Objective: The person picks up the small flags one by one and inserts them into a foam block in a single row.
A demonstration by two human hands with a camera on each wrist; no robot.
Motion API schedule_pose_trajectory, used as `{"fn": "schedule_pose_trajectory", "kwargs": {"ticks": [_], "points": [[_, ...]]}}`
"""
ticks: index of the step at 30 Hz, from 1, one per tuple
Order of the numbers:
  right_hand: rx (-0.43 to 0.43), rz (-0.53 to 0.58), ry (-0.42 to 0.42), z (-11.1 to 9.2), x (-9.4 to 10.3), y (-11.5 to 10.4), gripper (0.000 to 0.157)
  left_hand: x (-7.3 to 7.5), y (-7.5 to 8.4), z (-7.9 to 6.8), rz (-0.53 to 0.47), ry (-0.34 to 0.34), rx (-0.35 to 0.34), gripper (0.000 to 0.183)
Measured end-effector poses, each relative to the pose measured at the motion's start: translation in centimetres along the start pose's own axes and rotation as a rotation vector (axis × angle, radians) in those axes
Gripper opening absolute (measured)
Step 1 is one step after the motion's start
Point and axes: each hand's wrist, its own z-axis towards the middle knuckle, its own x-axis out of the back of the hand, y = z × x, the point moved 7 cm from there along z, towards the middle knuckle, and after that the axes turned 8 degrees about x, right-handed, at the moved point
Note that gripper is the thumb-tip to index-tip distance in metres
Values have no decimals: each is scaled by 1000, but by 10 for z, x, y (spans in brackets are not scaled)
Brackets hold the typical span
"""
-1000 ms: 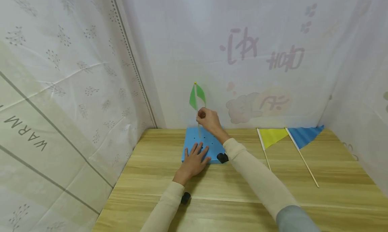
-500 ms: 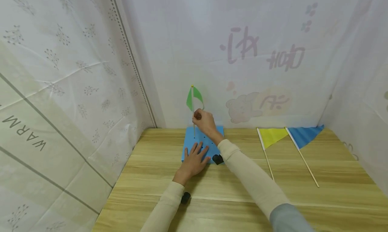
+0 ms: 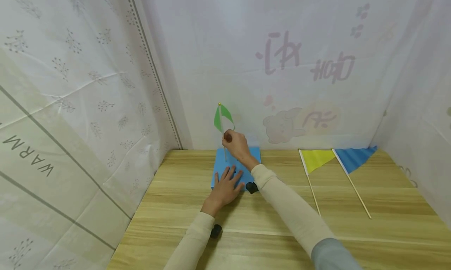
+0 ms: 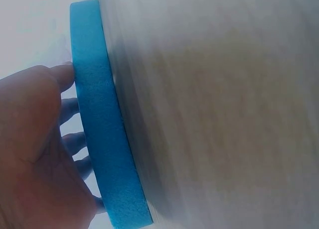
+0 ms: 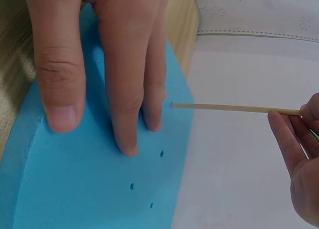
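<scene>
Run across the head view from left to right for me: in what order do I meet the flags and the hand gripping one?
Green flag → right hand, pinching its stick → yellow pennant → blue pennant.

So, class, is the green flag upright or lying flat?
Roughly upright: the right hand pinches its stick, green cloth above, lower tip at the blue block.
</scene>
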Motion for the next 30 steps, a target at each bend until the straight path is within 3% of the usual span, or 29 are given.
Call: {"fn": "schedule_pose_trajectory", "kwargs": {"ticks": [16, 30], "points": [[-32, -24, -19, -6, -8, 12, 16, 2, 4, -3, 23, -8, -3, 59], [-58, -11, -16, -8, 1, 12, 21, -2, -1, 0, 13, -16, 10, 60]]}}
